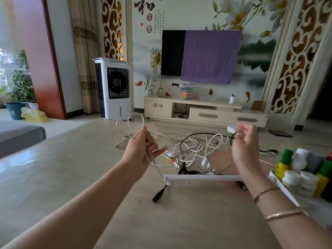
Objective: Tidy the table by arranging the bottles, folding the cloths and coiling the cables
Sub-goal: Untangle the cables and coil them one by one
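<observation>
A white cable (133, 123) is gripped in the left hand (142, 150), fingers curled round it, loops of it standing up above the fist and a length trailing down toward the table (53, 177). The right hand (245, 150) is raised beside it, fingers loosely bent and blurred; a thin white strand seems to be pinched at the fingertips, but the grip cannot be told for sure. Between and beyond both hands a tangle of cables (194, 150), white and black, is spread on the tabletop, with plugs and a small multicoloured connector mixed in. A white bar (201, 177) is lying just in front of the tangle, a black plug (159, 194) near its left end. At the right edge, bottles (301, 173) with white and green caps are grouped upright in a white tray (283, 189). A bracelet and a thin cord are worn on the right wrist. A cloth-draped TV (201, 54) and an air cooler (114, 88) are seen behind
</observation>
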`<state>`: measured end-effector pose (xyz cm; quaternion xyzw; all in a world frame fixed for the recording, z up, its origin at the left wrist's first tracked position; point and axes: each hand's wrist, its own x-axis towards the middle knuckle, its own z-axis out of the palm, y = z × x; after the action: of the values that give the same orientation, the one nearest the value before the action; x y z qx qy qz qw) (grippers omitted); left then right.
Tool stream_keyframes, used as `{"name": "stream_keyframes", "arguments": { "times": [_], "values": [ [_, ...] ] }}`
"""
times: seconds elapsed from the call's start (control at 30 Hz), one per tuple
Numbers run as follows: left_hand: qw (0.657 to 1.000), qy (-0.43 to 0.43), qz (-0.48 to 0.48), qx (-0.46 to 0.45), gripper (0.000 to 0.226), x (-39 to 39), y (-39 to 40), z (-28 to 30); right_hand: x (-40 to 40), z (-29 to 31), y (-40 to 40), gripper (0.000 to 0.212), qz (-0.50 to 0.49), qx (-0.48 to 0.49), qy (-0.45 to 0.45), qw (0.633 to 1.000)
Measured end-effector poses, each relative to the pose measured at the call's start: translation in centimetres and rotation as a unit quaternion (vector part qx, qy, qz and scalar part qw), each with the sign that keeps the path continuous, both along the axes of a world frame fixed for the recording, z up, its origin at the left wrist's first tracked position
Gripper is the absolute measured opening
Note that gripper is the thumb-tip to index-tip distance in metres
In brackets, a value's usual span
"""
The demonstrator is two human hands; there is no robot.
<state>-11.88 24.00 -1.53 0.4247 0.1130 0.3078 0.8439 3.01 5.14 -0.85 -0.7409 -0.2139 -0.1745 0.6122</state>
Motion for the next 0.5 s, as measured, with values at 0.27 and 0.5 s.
{"name": "stream_keyframes", "arguments": {
  "times": [0.27,0.5],
  "values": [
    [0.999,-0.035,-0.008,-0.012,0.044,-0.1,-0.5,0.4,-5.0,-1.8,3.5,0.011,0.181,-0.376,-0.211,0.884],
    [0.999,0.044,-0.004,0.013,0.044,-0.7,0.1,1.0,-1.9,-2.1,1.2,0.009,0.193,-0.355,-0.09,0.91]
  ]
}}
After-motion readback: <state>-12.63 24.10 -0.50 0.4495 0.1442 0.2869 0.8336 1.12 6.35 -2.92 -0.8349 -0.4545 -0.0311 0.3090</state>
